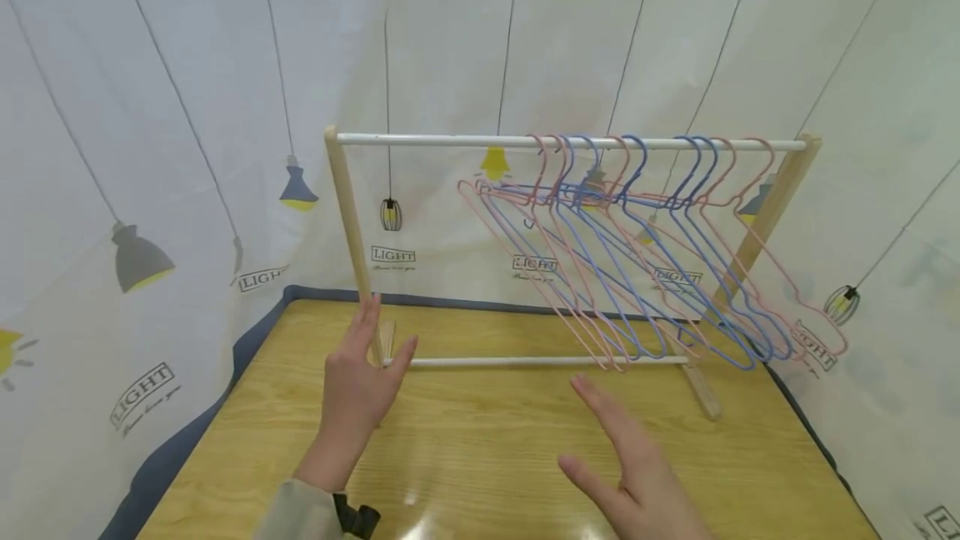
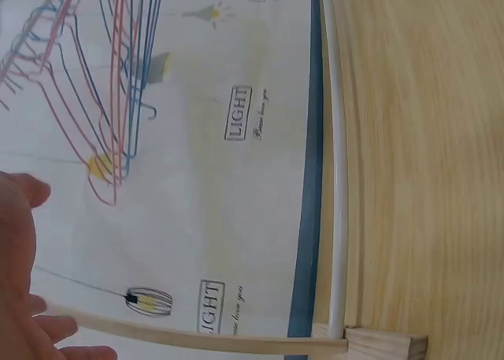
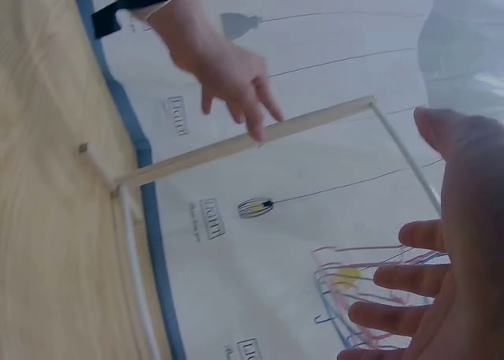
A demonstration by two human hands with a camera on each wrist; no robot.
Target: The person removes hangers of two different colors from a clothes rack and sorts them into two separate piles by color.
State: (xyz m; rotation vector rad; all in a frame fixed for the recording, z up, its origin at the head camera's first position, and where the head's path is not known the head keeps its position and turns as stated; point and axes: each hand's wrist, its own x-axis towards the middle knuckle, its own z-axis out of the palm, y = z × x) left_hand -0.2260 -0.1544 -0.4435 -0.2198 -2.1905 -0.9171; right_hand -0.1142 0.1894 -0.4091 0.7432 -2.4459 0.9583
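A small clothes rack [image 1: 450, 141] with wooden legs and white rods stands on the table. Several pink and blue hangers [image 1: 637, 158] hang bunched along the right half of its top rod. My left hand [image 1: 360, 382] is held up before the rack's left wooden leg [image 1: 347, 215], fingers extended and thumb apart, holding nothing. In the right wrist view its fingers overlap that leg. Lower right, my right hand [image 1: 637, 461] hovers over the table in front of the hangers, fingers spread and nothing in its grasp.
The wooden table [image 1: 480, 432] reaches back to a white cloth [image 1: 450, 40] printed with lamps, its dark blue border running along the table edge. A white lower rod [image 1: 525, 362] joins the rack's feet. The right foot [image 1: 701, 390] points forward.
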